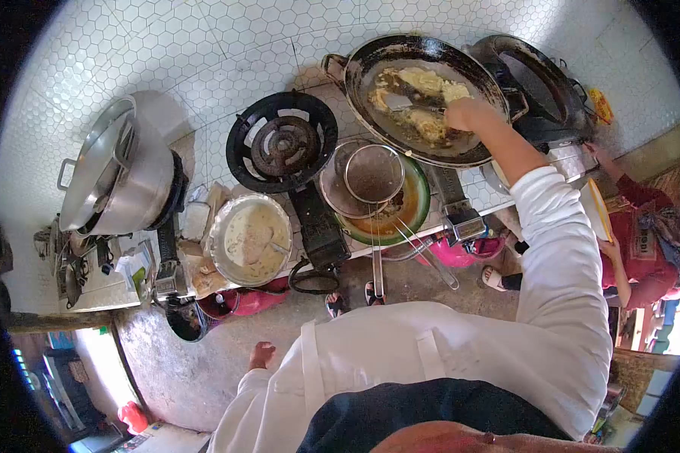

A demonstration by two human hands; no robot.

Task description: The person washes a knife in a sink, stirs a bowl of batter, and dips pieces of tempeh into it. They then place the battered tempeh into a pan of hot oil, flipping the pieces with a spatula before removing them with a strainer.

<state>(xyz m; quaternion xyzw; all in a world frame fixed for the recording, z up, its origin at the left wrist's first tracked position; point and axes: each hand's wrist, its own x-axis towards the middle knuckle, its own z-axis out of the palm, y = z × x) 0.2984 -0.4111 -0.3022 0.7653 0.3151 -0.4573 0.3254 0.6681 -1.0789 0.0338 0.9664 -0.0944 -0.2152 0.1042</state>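
Over a large black wok (370, 64) at the upper right, my right hand (467, 115) is closed around the handle of a metal spatula (397, 102). The spatula's blade lies among several battered pieces (429, 124) frying in oil. My left hand (262, 355) hangs low beside my body, away from the counter, its fingers curled; whether it holds anything is too small to tell. Left of the wok stands a bare black gas burner (282, 147). A bowl of pale batter (253, 238) sits below that burner, with a utensil in it.
Strainers (374, 174) rest over a green-rimmed basin (423, 204) below the wok. A large metal pot (132, 181) stands at the left. Another dark pan (536, 90) is at the right, near a person in red (635, 249) holding a plate-like object (595, 210).
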